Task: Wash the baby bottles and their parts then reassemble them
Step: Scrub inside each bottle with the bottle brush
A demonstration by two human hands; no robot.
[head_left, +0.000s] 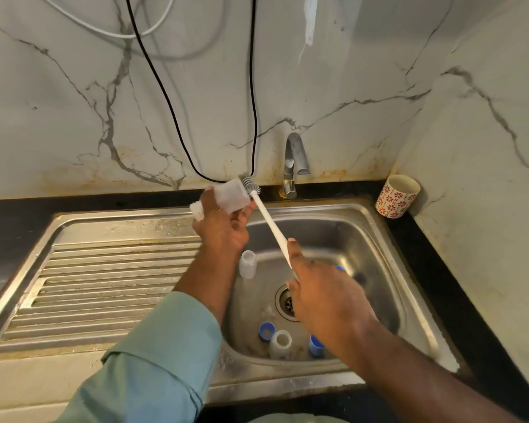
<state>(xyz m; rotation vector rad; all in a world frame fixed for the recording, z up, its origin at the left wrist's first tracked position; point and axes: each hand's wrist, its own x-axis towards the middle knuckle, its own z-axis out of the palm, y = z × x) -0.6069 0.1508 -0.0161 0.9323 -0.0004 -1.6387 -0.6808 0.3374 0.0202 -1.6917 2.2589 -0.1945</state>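
Gripped in the left hand [223, 222], a clear baby bottle [232, 195] is held up over the back edge of a steel sink [376, 227], fingers curled round its body. Something small and white [197, 209] pokes out beside that hand; what it is cannot be told. Right hand [321, 297] grasps the lower end of a long white bottle brush [269, 222], whose grey bristle head sits just at the bottle's far end, touching or nearly touching it; whether the bristles are inside cannot be told.

Head view, looking down: in the basin lie a second clear bottle [247, 264] near the left wall, a third clear bottle [281, 344] at the front, and blue rings or caps [267, 331] on either side of it, near the drain [287, 302]. No water runs from the tap [293, 163]. A patterned cup [396, 195] stands on the dark counter at right.

Judging from this, scrubbing is under way on one bottle; the other bottles and blue parts appear unwashed, and nothing is reassembled.
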